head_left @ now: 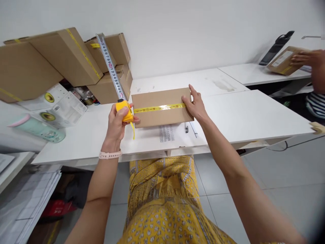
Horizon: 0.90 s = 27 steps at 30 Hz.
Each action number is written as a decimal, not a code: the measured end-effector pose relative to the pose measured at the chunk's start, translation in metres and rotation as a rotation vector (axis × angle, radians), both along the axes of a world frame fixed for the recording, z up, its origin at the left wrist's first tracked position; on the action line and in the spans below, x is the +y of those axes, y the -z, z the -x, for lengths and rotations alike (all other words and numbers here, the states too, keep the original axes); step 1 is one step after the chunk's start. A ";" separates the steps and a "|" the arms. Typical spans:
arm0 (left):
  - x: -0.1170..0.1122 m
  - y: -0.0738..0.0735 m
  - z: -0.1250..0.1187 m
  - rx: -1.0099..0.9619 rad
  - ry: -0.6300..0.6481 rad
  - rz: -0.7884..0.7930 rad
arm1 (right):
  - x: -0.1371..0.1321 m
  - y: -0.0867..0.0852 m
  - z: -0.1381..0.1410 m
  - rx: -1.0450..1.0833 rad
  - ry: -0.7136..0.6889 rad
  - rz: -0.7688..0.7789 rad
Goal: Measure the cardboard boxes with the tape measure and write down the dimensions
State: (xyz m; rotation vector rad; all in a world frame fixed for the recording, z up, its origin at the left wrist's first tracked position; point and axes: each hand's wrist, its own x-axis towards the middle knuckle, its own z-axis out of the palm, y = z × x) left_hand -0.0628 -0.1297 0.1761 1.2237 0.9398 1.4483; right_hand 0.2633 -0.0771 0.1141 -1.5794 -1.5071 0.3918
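Observation:
My left hand point(118, 118) is closed around a yellow tape measure point(124, 110), with its thumb on the case. The silver measuring blade point(110, 64) sticks out up and to the left, its numbers facing me. A small yellow strap hangs below the case. Fingers of the same hand touch the left end of a flat brown cardboard box point(162, 95), which has yellow printed packing tape along its middle. Gripping the box's right end is my right hand point(195, 103), thumb on the face and fingers over the edge. The box is held tilted above the white desk.
Several cardboard boxes point(76, 57) are stacked at the left, beside white avocado-print boxes point(59, 105) and a mint tumbler point(38, 128). A printed sheet point(167, 134) lies under the held box. At the right, another person's hand point(308, 59) holds a parcel point(285, 61) near a black bottle point(276, 47).

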 end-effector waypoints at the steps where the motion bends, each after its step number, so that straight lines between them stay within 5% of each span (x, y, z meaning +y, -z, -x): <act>1: -0.010 -0.001 -0.004 -0.003 0.023 -0.008 | 0.004 -0.001 -0.001 0.016 -0.019 -0.010; 8: -0.061 0.022 -0.049 -0.015 0.348 0.192 | 0.029 -0.009 0.003 0.095 0.013 -0.105; 11: -0.070 0.034 -0.064 -0.023 0.419 0.270 | 0.032 -0.019 0.005 0.037 -0.075 -0.156; 14: -0.072 0.041 -0.070 -0.046 0.445 0.318 | 0.032 -0.029 0.008 -0.119 -0.163 -0.210; 20: -0.066 0.047 -0.063 -0.054 0.467 0.385 | 0.034 -0.043 0.023 -0.411 -0.118 -0.239; 27: -0.063 0.053 -0.055 -0.083 0.526 0.425 | 0.055 -0.048 0.028 -0.417 -0.169 -0.189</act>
